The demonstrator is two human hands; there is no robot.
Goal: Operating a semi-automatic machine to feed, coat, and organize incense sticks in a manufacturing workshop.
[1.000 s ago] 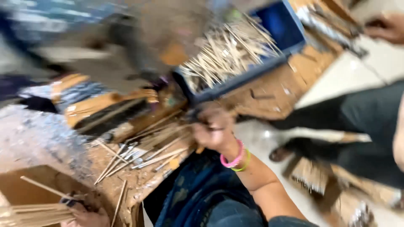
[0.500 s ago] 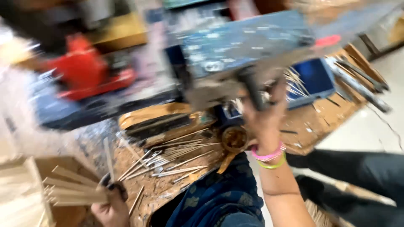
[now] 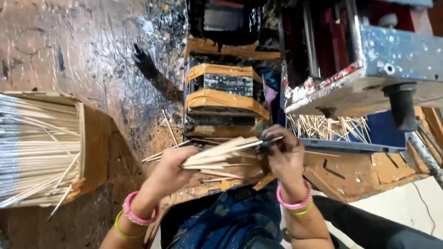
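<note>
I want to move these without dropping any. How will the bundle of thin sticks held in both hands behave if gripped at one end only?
The sticks look thin, straight and stiff, so probably light. They are loose and already fan apart between the left hand and right hand, so some would likely slide out. Being so slender, they may snap if squeezed hard.

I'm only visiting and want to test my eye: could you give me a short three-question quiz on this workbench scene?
1. True or false: the left hand holds a bundle of thin sticks.
2. Which hand pinches the bundle's dark end: A left, B right?
3. Where do loose sticks lie? In the blue ____.

Key: 1 true. 2 B, the right hand. 3 tray.
</note>
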